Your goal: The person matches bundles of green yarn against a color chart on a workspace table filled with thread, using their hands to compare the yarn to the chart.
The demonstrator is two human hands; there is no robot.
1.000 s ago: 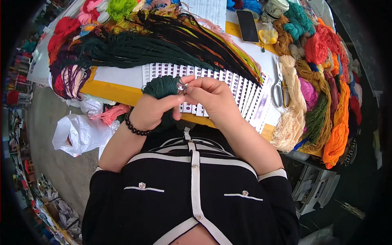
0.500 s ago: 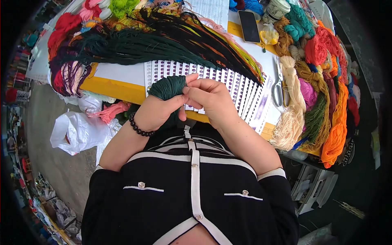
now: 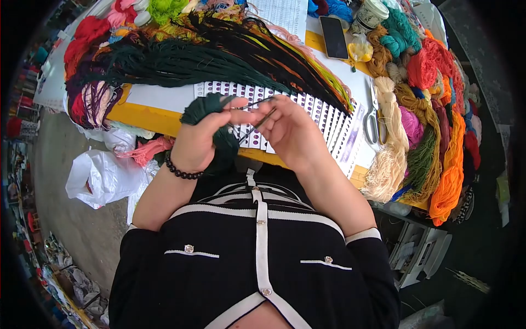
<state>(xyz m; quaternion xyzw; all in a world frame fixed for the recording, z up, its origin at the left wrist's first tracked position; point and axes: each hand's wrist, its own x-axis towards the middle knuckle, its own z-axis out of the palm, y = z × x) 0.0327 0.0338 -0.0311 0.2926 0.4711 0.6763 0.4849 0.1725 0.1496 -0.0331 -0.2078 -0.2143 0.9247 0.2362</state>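
Note:
A skein of dark green yarn [image 3: 204, 108] hangs over my left hand [image 3: 200, 140], whose fingers are closed on it; part of the skein droops below the palm. My right hand [image 3: 293, 134] is just to the right, with a few dark strands running from the skein to its bent fingers. The strands look taut, and the two hands' fingertips come close together. Under both hands lie white cards [image 3: 263, 96] with rows of purple-marked holes. Behind them, a long bundle of dark green yarn [image 3: 181, 66] lies beside black and orange yarn [image 3: 274, 49].
Scissors [image 3: 373, 118] lie right of the cards, next to a cream yarn hank [image 3: 386, 137]. Orange yarn [image 3: 446, 170] hangs over the table's right edge. A phone [image 3: 333, 37] and a cup [image 3: 371, 15] stand farther back. A white plastic bag [image 3: 104, 178] is at lower left.
The hands have moved apart slightly, my left hand going left with the skein. My right hand has turned and drawn strands out from it.

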